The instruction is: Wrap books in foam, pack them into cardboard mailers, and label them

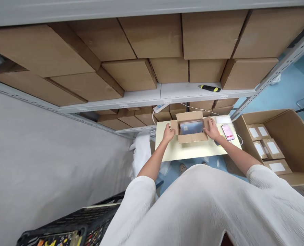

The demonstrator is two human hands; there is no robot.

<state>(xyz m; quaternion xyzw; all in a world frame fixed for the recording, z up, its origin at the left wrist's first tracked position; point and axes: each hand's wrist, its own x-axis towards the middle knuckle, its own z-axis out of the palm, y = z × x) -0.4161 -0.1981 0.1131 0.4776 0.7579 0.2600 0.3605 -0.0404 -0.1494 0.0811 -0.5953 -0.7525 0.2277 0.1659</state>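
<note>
On a pale yellow table (177,153) stands a small cardboard box (193,138) with its flaps spread out. Inside it lies a bluish, glossy packaged item (192,127) with a small white label. My left hand (168,133) grips the box's left flap between thumb and fingers. At the other end, my right hand (211,129) has its fingers on the right flap, with the thumb at the inner side. A phone (228,132) with a pink screen lies right of my right hand.
Shelves (146,101) packed with cardboard boxes rise behind the table, with a black-and-yellow cutter (210,88) on one. A large open carton (302,136) at right holds several labelled boxes. Black crates (90,218) stand at lower left. A power strip (160,108) and white cable lie behind the table.
</note>
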